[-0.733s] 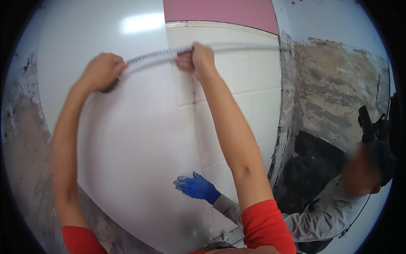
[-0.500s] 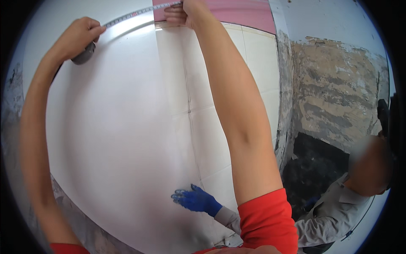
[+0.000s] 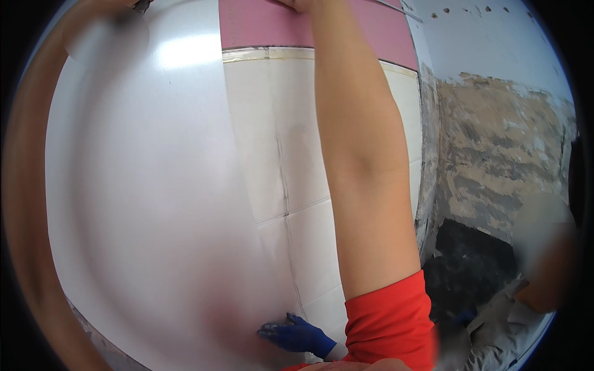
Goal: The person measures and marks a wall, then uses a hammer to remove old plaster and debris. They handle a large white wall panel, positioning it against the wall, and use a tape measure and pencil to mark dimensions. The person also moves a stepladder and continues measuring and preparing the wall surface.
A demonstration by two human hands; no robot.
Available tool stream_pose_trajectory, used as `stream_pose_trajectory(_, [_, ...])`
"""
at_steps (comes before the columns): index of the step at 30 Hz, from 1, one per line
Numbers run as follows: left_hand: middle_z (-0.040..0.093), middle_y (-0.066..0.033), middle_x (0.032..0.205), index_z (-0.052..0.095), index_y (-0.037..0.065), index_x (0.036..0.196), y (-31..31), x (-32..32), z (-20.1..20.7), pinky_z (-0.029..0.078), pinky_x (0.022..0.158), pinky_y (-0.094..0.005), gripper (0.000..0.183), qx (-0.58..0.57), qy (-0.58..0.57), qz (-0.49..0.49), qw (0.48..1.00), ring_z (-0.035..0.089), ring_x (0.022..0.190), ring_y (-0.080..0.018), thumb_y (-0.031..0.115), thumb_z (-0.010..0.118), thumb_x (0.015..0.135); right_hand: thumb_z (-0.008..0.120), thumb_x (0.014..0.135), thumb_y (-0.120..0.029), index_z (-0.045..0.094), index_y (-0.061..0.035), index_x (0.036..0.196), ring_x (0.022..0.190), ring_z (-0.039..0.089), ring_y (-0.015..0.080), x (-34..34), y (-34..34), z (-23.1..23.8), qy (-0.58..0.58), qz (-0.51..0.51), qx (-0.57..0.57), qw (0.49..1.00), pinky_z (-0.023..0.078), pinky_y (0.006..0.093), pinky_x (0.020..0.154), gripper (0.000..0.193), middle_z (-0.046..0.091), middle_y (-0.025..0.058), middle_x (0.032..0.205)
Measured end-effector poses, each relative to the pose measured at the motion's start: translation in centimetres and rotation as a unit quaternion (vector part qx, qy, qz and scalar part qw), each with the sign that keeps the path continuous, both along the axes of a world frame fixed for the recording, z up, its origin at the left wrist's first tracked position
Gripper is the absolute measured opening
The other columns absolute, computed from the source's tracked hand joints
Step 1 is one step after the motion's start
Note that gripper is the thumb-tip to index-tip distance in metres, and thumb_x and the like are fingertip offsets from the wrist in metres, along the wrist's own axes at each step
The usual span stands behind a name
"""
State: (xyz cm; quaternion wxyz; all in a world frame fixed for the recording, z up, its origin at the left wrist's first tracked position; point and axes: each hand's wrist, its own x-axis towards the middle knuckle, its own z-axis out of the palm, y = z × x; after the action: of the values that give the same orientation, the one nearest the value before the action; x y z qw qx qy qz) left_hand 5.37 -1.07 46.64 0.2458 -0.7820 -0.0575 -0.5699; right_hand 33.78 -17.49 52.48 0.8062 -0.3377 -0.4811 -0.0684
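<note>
A large glossy white panel [image 3: 148, 161] stands in front of me, over cream wall tiles [image 3: 303, 167]. My left hand [image 3: 117, 4] is at the panel's upper left corner, mostly cut off by the upper edge of the view. Beside its fingers shows a small dark part of the tape measure [image 3: 142, 6]. My right hand [image 3: 298, 5] reaches up to the pink wall strip [image 3: 266, 25] above the tiles. Only a little of this hand is in view, and its fingertips are hidden. The tape's blade cannot be made out between my hands.
A co-worker's blue-gloved hand [image 3: 298, 337] lies at the panel's lower right edge. The co-worker [image 3: 504, 334] is low at the right, near a black patch [image 3: 473, 256] below a rough, bare wall [image 3: 501, 154]. A thin strip [image 3: 396, 9] crosses the upper right.
Both my hands have moved up, partly out of view. The tape blade stretched between them no longer shows. The wall and the co-worker's glove sit lower in the picture.
</note>
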Motion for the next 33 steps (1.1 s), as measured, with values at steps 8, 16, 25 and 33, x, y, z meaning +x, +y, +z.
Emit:
stream_pose_trajectory(8, [0.076, -0.0214, 0.092, 0.078, -0.002, 0.091, 2.2, -0.2, 1.6, 0.054, 0.086, -0.0465, 0.042, 0.000, -0.075, 0.095, 0.993, 0.072, 0.087, -0.0355, 0.036, 0.062, 0.099, 0.032, 0.114, -0.022, 0.063, 0.0034, 0.107, 0.079, 0.078, 0.0308, 3.0, 0.0, 4.6, 0.006, 0.024, -0.009, 1.000, 0.069, 0.0419, 0.062, 0.040, 0.076, 0.0219, 0.095])
stream_pose_trajectory(16, [0.076, -0.0257, 0.104, 0.079, -0.003, 0.099, 3.6, 4.0, 4.7, 0.055, 0.090, -0.0506, 0.042, 0.034, -0.105, 0.136, 0.985, 0.072, 0.100, -0.0429, 0.036, 0.061, 0.098, 0.034, 0.114, -0.025, 0.066, 0.0000, 0.097, 0.062, 0.075, 0.0249, 4.7, -1.7, 5.6, 0.032, -0.032, -0.023, 0.999, 0.065, 0.0340, 0.049, 0.045, 0.076, 0.0170, 0.081])
stream_pose_trajectory(25, [0.076, -0.0253, 0.103, 0.080, -0.002, 0.095, 1.9, 4.0, 8.1, 0.057, 0.086, -0.0487, 0.030, -0.004, -0.154, 0.157, 0.976, 0.074, 0.099, -0.0399, 0.021, 0.061, 0.090, 0.035, 0.111, -0.011, 0.058, 0.0126, 0.121, 0.101, 0.077, 0.0327, -2.0, -1.6, -1.0, -0.060, -0.134, -0.008, 0.989, 0.070, 0.0352, 0.083, 0.034, 0.072, 0.0252, 0.117])
stream_pose_trajectory(33, [0.077, -0.0236, 0.104, 0.081, 0.000, 0.096, 1.1, 4.6, 10.1, 0.058, 0.085, -0.0477, 0.028, -0.014, -0.159, 0.189, 0.969, 0.075, 0.099, -0.0393, 0.018, 0.060, 0.087, 0.051, 0.106, -0.010, 0.055, 0.0148, 0.127, 0.102, 0.075, 0.0322, -2.8, -1.3, -4.8, -0.069, -0.181, 0.048, 0.980, 0.068, 0.0348, 0.088, 0.033, 0.070, 0.0243, 0.121])
